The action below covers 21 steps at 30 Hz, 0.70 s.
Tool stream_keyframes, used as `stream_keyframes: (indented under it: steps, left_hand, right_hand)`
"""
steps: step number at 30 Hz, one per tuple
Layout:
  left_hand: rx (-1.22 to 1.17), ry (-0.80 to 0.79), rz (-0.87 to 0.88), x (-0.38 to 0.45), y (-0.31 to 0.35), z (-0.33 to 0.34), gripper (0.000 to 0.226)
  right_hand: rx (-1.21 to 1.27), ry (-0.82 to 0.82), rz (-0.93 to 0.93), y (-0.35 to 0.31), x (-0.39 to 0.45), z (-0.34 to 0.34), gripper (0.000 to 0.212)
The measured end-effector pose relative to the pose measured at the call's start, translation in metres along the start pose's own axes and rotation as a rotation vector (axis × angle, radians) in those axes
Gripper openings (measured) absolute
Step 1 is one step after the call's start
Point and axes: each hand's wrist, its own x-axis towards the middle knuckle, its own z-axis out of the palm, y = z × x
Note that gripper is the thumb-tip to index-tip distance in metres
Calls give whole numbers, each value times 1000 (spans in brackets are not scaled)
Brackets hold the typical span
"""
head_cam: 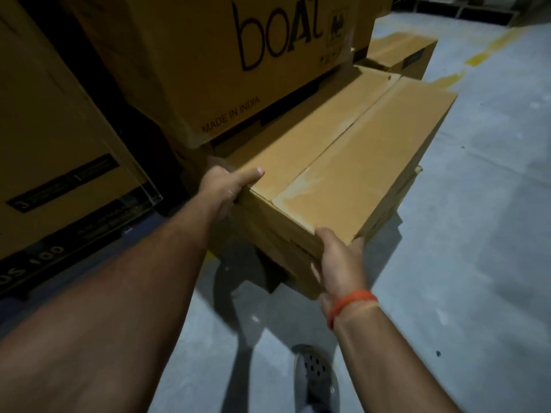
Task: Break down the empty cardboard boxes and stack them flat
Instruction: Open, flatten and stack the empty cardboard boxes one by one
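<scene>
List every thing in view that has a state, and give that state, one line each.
Long cardboard box: still assembled, top flaps closed, held at its near end.
Left hand: grips the box's near left corner, thumb on top.
Right hand: grips the near right corner.
Printed "boAt" carton: closed, stacked on others.
Small box behind: closed, on the floor.
Orange wristband: on the right wrist.

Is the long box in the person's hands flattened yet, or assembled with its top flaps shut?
Assembled and shut. The long box keeps its full depth, both top flaps meeting along a centre seam.
</scene>
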Motion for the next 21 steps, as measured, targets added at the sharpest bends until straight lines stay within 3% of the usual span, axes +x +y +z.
stream_keyframes:
  steps: [7, 12, 16, 21]
  left_hand:
    - [8, 77, 115, -93, -51, -64, 90]
    - [48, 190, 104, -198, -100, -137, 83]
    - [87, 278, 116, -285, -135, -196, 77]
    - [138, 392, 118, -370, -165, -253, 75]
  right_hand:
    - [-84, 62, -22, 46, -95, -27, 89]
    - [-219, -16, -56, 99, -193, -54, 99]
    - [-317, -113, -37, 148, -258, -78, 54]
    - [-417, -235, -66, 201, -321, -97, 50]
